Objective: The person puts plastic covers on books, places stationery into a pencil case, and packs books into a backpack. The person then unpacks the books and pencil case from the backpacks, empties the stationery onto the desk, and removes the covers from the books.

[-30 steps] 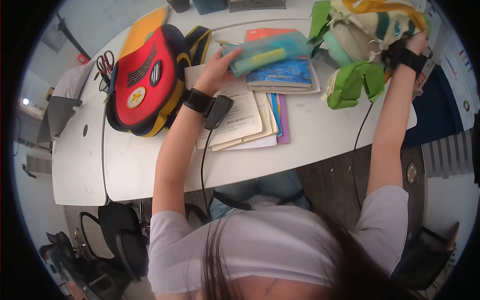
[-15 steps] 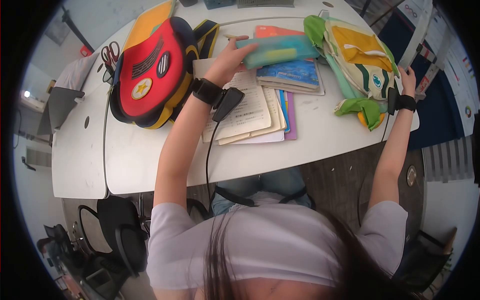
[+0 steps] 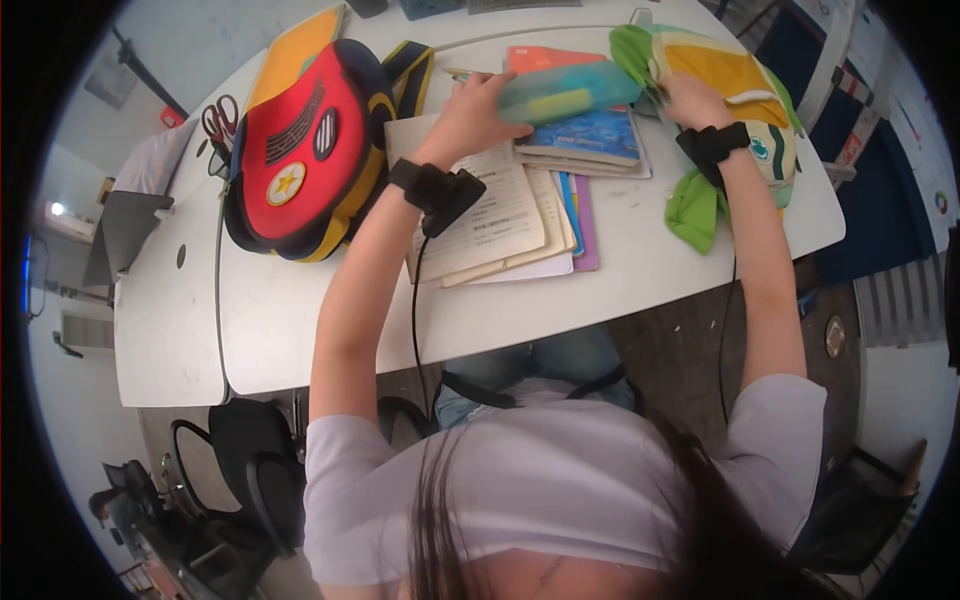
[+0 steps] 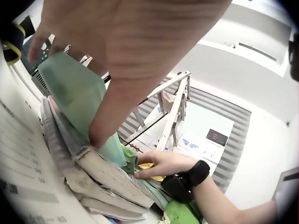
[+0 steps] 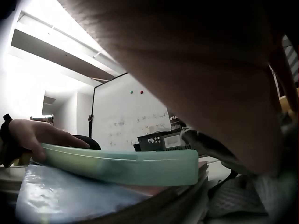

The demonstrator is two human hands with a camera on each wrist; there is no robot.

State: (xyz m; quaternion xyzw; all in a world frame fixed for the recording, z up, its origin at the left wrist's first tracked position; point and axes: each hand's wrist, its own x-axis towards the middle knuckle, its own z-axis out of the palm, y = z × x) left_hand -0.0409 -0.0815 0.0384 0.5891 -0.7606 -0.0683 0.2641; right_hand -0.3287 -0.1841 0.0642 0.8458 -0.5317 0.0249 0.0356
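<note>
A translucent teal pencil case with something yellow inside lies across the top of the books. My left hand grips its left end, thumb on the near side and fingers over the far side. The case's right end overlaps the green edge of a cream, green and yellow backpack, which lies on its side on the table. At that same edge my right hand pinches the backpack's rim, as the left wrist view shows beside a grey strap. The bag's inside is hidden.
Under the case are a blue book and an orange one. Loose printed booklets spread nearer me. A red backpack stands left, scissors beside it. A ladder rises past the table's right edge.
My right hand has moved left from the backpack's far right side to its rim. The backpack, lifted earlier, has come down onto the table. The pencil case has shifted slightly right toward it.
</note>
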